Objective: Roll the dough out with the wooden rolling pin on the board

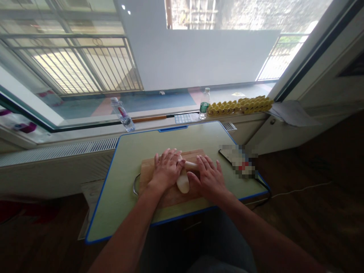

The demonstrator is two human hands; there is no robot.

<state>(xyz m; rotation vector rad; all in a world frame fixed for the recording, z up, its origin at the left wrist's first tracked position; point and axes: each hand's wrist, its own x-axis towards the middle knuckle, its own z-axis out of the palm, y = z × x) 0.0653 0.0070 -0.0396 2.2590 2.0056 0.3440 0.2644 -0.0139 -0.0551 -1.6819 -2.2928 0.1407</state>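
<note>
A pale wooden rolling pin [191, 165] lies across a strip of pale dough [183, 185] on a wooden cutting board [170, 200]. My left hand [168, 168] rests flat over the pin's left end, fingers stretched forward and thumb near its middle. Over the right end lies my right hand [209, 174], its fingers extended and its thumb spread toward the dough. Both palms press on the pin rather than wrap round it, and they hide its two ends. The near end of the dough pokes out between my hands; its far part is mostly covered.
The board sits on a small green table [119, 201] with a blue rim. A phone [240, 161], blurred out, lies at its right with a cable. Along the windowsill stand two bottles, a left one [123, 115] and a right one [204, 104], beside a yellow egg-tray-like stack [241, 106].
</note>
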